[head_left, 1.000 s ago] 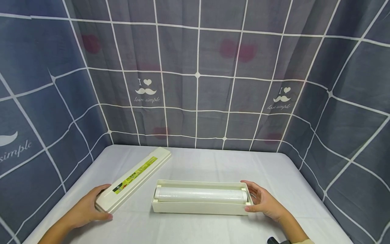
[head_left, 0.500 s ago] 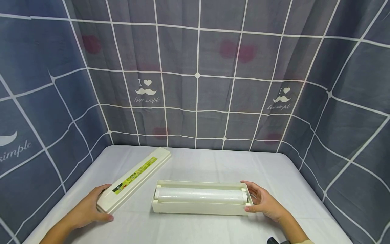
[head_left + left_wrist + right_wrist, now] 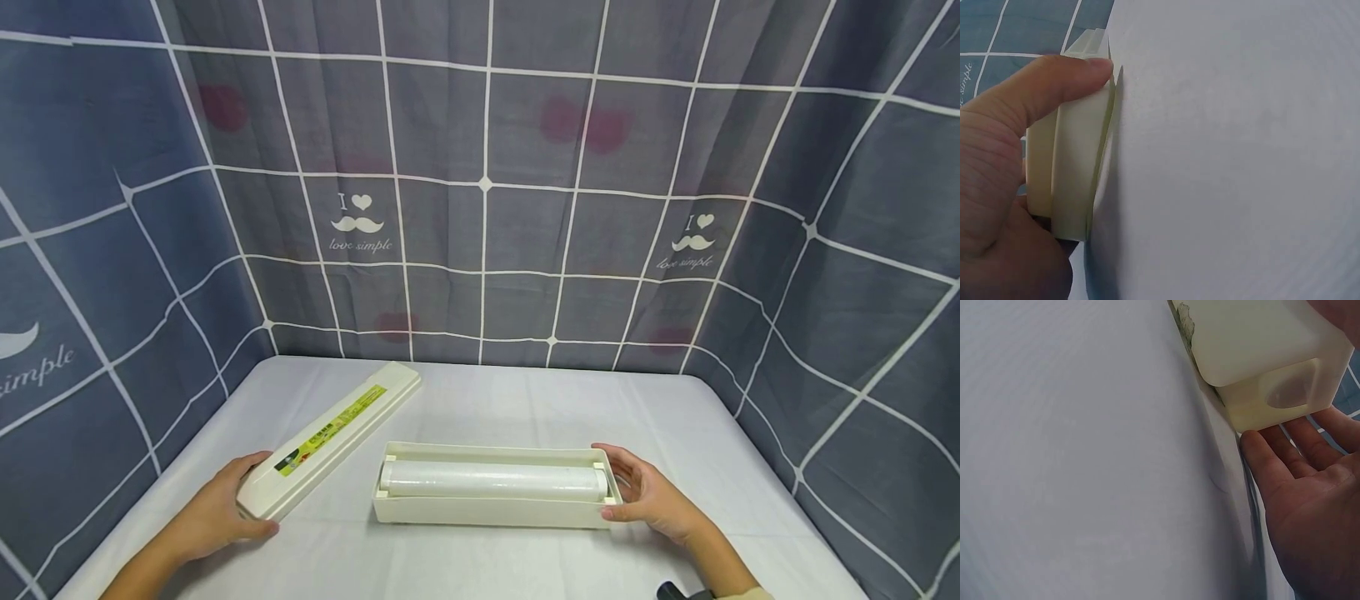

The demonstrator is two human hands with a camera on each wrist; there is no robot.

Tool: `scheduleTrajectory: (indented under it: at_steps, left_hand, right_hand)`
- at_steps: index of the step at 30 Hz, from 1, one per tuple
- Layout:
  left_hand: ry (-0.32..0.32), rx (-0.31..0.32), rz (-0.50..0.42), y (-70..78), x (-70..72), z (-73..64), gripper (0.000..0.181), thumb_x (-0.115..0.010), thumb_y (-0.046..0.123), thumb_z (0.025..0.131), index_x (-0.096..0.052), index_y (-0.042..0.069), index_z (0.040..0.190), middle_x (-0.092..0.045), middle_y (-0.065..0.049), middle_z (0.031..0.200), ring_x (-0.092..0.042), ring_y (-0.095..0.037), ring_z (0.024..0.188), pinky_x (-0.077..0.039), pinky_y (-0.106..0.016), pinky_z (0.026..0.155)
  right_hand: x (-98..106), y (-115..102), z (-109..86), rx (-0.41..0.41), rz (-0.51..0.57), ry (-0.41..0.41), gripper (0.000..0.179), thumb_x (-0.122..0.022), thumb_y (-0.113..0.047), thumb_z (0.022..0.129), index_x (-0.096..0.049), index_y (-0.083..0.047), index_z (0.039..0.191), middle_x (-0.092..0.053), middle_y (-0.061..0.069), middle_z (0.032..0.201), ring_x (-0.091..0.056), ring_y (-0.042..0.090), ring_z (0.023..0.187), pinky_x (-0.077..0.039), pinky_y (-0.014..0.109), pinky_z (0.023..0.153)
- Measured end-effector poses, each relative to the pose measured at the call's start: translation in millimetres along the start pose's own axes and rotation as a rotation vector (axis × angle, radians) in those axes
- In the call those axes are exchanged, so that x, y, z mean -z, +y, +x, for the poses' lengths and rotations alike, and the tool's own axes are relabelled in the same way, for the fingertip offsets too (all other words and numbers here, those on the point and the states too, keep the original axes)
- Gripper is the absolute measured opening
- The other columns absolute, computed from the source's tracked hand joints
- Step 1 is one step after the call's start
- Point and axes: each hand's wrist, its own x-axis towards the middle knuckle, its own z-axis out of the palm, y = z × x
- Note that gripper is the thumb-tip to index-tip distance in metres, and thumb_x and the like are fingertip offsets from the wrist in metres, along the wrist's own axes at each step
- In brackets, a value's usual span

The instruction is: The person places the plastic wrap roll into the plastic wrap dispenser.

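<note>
Box holds roll, lid aside; right hand grips box end, I judge for steadiness; left hand grasps lid.

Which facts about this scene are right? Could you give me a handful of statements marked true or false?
1. The left hand holds one end of the lid. True.
2. The lid is closed over the box. False: it is apart from the box, off to the person's left.
3. A roll lies inside the box. True.
4. The right hand grips the roll. False: the right hand is at the end of the box.
5. The lid carries a yellow-green label. True.
</note>
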Motion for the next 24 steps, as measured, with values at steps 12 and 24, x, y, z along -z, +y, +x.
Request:
scheduleTrajectory:
  at_steps: [12,24]
  left_hand:
    - [0.043,-0.008,-0.008,3.1,5.4,1.6,0.107,-0.1,0.028,0.057,-0.046,0.0,0.145,-0.057,-0.025,0.135,-0.054,-0.017,0.107,-0.039,-0.016,0.08]
    - [0.047,-0.016,0.014,10.8,8.1,3.2,0.107,-0.099,0.035,0.058,-0.048,0.001,0.145,-0.062,-0.026,0.134,-0.052,-0.007,0.1,-0.043,-0.022,0.078]
  right_hand:
    - [1,-1,0.0,0.022,-0.001,-0.012,0.098,-0.082,0.002,0.08,-0.02,0.013,0.155,-0.034,0.035,0.155,-0.053,0.003,0.132,-0.048,0.016,0.106]
    - [1,1,0.3,0.033,0.003,-0.016,0.098,-0.082,0.003,0.079,-0.02,0.014,0.155,-0.038,0.031,0.154,-0.054,0.002,0.13,-0.049,0.017,0.105]
